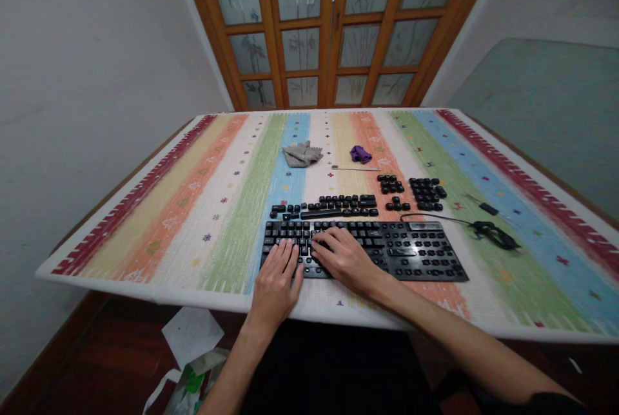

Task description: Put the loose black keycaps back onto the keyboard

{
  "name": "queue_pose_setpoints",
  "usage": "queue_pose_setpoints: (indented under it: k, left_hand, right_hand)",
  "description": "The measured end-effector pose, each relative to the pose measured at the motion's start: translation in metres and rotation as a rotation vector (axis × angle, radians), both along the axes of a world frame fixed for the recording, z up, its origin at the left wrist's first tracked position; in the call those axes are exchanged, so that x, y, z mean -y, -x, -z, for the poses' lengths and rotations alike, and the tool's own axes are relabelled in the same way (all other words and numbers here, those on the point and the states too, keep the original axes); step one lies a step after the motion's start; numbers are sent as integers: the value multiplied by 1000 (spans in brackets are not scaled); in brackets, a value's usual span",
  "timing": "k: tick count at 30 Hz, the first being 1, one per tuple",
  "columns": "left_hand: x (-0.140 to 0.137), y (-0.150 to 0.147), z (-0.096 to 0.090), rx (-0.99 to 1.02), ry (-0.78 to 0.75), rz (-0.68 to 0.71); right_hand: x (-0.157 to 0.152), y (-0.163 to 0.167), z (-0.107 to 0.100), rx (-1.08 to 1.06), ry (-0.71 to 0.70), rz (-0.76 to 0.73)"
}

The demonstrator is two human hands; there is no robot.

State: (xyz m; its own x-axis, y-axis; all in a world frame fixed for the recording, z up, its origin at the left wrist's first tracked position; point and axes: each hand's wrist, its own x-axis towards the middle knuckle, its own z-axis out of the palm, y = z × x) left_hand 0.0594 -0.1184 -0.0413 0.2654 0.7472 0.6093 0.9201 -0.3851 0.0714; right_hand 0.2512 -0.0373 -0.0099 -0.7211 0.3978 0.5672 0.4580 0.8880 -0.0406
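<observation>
A black keyboard (394, 270) lies near the table's front edge, with keycaps on its left part and bare key sockets on its right part. My left hand (276, 276) rests flat on the keyboard's left end, fingers stretched out and empty. Beside it, my right hand (344, 259) bends its fingers together over the middle-left keys; whatever lies under the fingertips is too small and covered to make out. Behind the keyboard are loose keycaps (345, 202) in rows, including a long space bar (321, 214). Further groups of keycaps (425, 194) sit to the right.
A grey cloth (303, 154), a purple cloth (360, 154) and a thin stick-like tool (355, 168) lie farther back. The coiled cable (496, 234) is at right, near a small black-handled tool (488, 209). A striped tablecloth (232, 228) covers the table; a bag (198, 376) is below.
</observation>
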Motion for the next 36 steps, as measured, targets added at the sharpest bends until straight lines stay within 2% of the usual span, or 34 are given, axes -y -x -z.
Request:
queue_pose_setpoints:
  k: [9,18,25,36]
  left_hand:
    - [-2,-2,1,104,-48,14]
    - [11,-20,-13,255,-118,-16]
    - [6,-29,-13,233,-101,-47]
    - [3,-29,-12,215,-81,3]
  right_hand:
    - [3,1,3,25,-32,10]
    - [5,0,4,-42,16,23]
    - [7,-4,4,-183,195,4]
    - [9,1,7,-152,96,60]
